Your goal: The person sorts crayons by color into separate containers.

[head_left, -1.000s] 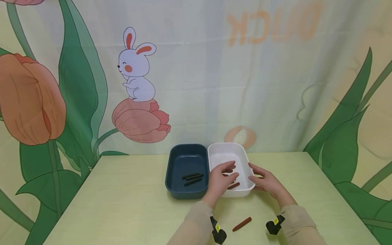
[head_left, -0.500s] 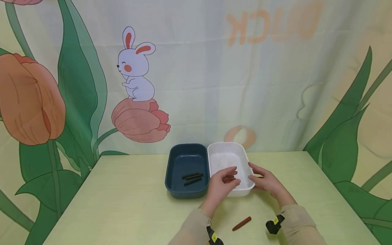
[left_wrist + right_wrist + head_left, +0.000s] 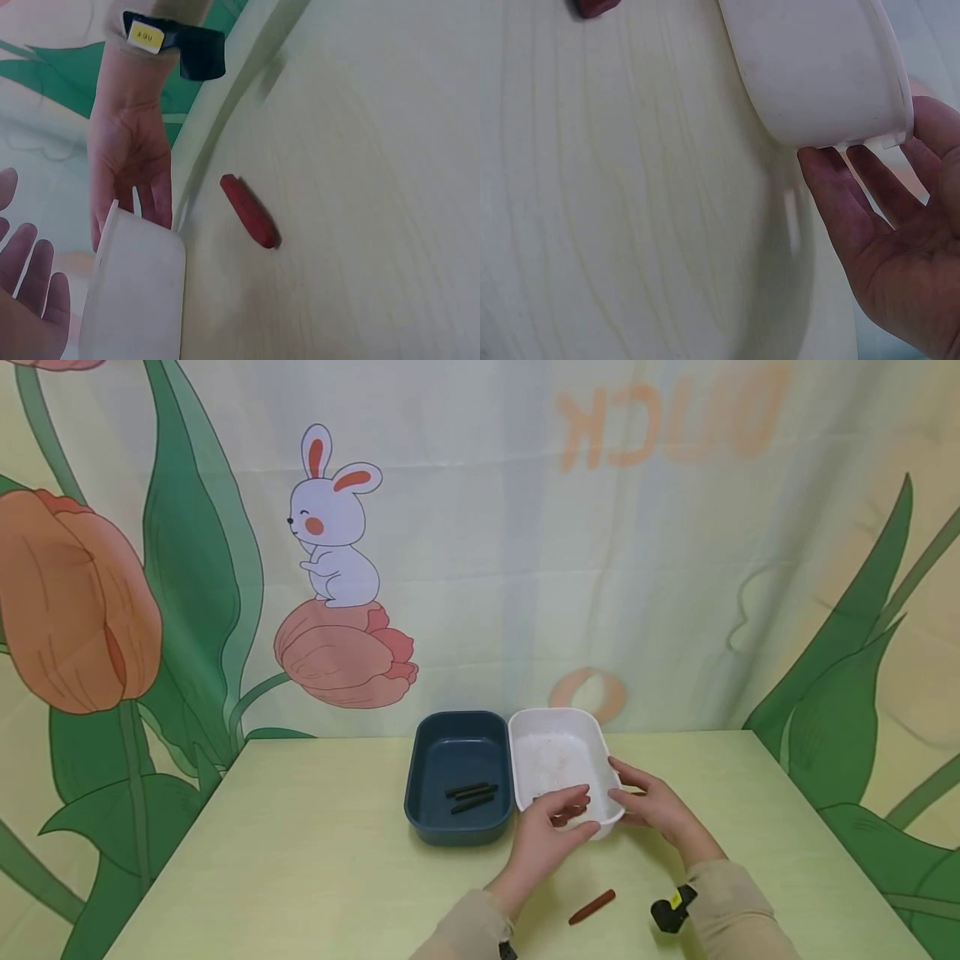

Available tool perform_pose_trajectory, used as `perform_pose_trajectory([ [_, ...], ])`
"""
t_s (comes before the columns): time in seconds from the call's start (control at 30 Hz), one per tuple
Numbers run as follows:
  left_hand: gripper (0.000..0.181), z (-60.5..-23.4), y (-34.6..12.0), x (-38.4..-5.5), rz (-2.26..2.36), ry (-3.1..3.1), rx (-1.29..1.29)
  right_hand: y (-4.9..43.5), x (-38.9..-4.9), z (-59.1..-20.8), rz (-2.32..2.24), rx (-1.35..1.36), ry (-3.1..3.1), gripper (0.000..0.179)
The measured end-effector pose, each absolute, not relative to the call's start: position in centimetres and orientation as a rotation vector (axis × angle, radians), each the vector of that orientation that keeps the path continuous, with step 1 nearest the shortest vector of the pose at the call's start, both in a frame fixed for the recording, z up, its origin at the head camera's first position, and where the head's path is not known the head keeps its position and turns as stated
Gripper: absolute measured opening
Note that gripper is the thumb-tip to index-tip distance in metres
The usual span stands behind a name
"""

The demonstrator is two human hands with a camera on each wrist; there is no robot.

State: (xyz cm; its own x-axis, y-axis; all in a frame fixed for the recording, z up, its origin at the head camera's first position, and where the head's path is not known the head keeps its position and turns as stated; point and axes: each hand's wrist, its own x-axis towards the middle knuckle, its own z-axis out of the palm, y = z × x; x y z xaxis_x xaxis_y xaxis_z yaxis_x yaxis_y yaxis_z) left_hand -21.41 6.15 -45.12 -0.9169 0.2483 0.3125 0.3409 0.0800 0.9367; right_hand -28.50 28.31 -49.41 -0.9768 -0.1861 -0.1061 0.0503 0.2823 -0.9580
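A white plastic box point(image 3: 555, 752) stands on the table, holding brownish-red sticks that are mostly hidden under my left hand. That left hand point(image 3: 551, 835) hovers over the box's near edge, fingers and thumb spread apart and nothing seen between them. At the box's right side, my right hand point(image 3: 656, 806) holds the wall, with fingertips at the rim and others lower on the outside, as the right wrist view shows. One red crayon-like stick point(image 3: 592, 907) lies on the table in front, seen larger as the red stick point(image 3: 250, 212) in the left wrist view.
A dark blue box point(image 3: 459, 760) stands against the white box's left side. Several dark green sticks point(image 3: 472, 795) lie in it. Behind the table hangs a printed curtain point(image 3: 480, 568) with a rabbit and tulips.
My left hand has drawn back toward the near edge of the white box, now covering the red sticks there. The right hand and both boxes have stayed put.
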Motion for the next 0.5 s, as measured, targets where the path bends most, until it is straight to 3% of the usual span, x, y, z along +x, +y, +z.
perform_pose_trajectory([
  [0.5, 0.04, -47.6, 6.2, -20.4, -1.908, -2.331, -0.759, 28.4, -28.4, -49.3, -1.78, -0.137, 2.341, 0.062],
])
